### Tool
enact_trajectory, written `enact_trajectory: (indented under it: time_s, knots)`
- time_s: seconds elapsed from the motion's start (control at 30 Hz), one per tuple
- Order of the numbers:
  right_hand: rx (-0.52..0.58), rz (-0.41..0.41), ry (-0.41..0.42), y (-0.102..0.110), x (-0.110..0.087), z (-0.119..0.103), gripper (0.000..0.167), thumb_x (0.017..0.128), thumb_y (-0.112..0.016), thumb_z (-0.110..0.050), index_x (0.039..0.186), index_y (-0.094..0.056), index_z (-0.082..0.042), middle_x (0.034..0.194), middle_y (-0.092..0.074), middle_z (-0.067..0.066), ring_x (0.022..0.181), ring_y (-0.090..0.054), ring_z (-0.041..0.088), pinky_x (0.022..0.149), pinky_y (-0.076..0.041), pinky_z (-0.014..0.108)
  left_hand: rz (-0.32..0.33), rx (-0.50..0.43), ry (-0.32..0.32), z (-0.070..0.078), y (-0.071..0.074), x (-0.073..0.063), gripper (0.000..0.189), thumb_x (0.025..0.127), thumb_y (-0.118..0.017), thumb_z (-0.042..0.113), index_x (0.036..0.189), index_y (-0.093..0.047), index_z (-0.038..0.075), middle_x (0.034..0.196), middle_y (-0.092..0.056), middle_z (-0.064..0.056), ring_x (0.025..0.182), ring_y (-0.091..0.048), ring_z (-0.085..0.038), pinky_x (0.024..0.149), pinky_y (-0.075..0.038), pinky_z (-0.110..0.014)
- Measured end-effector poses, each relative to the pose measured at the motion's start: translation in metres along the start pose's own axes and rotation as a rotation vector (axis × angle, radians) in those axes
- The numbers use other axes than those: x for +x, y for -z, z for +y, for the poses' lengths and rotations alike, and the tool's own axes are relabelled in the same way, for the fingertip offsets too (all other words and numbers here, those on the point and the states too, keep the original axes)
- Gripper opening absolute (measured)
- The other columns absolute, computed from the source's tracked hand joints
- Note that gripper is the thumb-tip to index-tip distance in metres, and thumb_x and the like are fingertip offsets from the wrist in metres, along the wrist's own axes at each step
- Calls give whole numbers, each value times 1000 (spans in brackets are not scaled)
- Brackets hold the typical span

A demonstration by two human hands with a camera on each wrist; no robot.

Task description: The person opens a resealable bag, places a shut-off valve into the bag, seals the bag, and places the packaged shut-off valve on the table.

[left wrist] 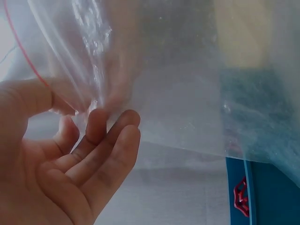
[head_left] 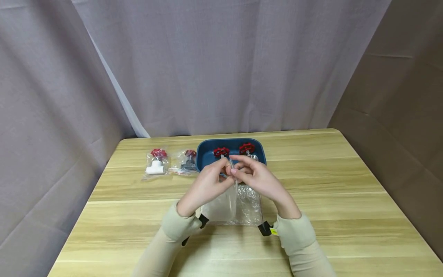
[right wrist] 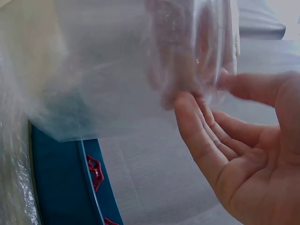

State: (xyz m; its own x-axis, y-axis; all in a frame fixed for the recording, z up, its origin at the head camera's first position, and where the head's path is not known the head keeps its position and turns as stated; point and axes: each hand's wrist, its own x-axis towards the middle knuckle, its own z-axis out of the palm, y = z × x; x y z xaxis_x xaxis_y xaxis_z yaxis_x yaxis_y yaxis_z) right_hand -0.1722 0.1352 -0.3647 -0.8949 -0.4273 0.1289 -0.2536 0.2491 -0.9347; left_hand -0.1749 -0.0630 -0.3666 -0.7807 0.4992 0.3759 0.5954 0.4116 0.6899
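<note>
Between both hands hangs a clear zip bag [head_left: 228, 202], flat and see-through, with a red line along its mouth in the left wrist view. My left hand [head_left: 207, 186] pinches the bag's upper edge between thumb and index finger, the other fingers bent beside it. Thumb and fingers of my right hand [head_left: 263, 180] pinch the same edge from the other side; the right wrist view shows the bag [right wrist: 108, 84] hanging from them. Under it on the table lies a bubble-wrap piece [head_left: 252, 209], partly covered by the bag.
Behind the hands stands a blue bin [head_left: 204, 148] holding two valves with red handwheels [head_left: 221, 151]. To its left lie a bagged white valve [head_left: 155, 167] with a red handwheel and a bagged grey valve [head_left: 188, 163]. Curtains [head_left: 221, 69] hang beyond the wooden table [head_left: 328, 215].
</note>
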Motion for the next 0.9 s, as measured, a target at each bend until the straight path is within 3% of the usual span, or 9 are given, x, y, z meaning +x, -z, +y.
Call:
enact_trajectory:
  time_s: [0.17, 0.33, 0.5, 0.63, 0.9]
  knots:
    - [-39, -57, -3, 1, -2, 0, 57, 100, -64, -22, 151, -42, -6, 115, -64, 12, 95, -68, 20, 80, -57, 37, 23, 8, 16, 3, 0, -1, 16, 89, -66, 4, 89, -52, 12, 87, -57, 2, 83, -61, -12, 72, -56, -23]
    - [-121, -52, -14, -2, -1, -1, 56, 99, -60, -10, 152, -42, -8, 110, -67, 8, 89, -66, 20, 75, -53, 32, 33, 61, 20, 6, 1, -4, 19, 87, -67, 3, 93, -52, 12, 85, -59, 2, 76, -59, -9, 65, -53, -23]
    - [-184, -12, -4, -7, -1, -3, 58, 94, -58, -2, 149, -43, -8, 99, -67, 4, 75, -62, 20, 64, -49, 30, 50, 135, 11, 8, 0, -5, 23, 85, -66, 1, 95, -49, 13, 75, -53, 0, 58, -50, -8, 51, -41, -23]
    - [-201, 48, 30, -7, -2, -4, 53, 93, -60, -1, 143, -49, -8, 92, -63, 4, 67, -61, 18, 57, -49, 28, 105, 169, -9, 9, 6, -6, 27, 81, -64, -4, 97, -47, 11, 75, -52, -2, 53, -45, -7, 48, -37, -22]
    - [-205, 193, 50, 1, -6, -7, 41, 88, -64, 3, 128, -64, -5, 84, -58, 5, 64, -61, 20, 54, -53, 30, 184, 205, -3, 18, 27, -14, 31, 79, -64, -9, 104, -53, 7, 84, -55, -2, 59, -53, -8, 52, -48, -25]
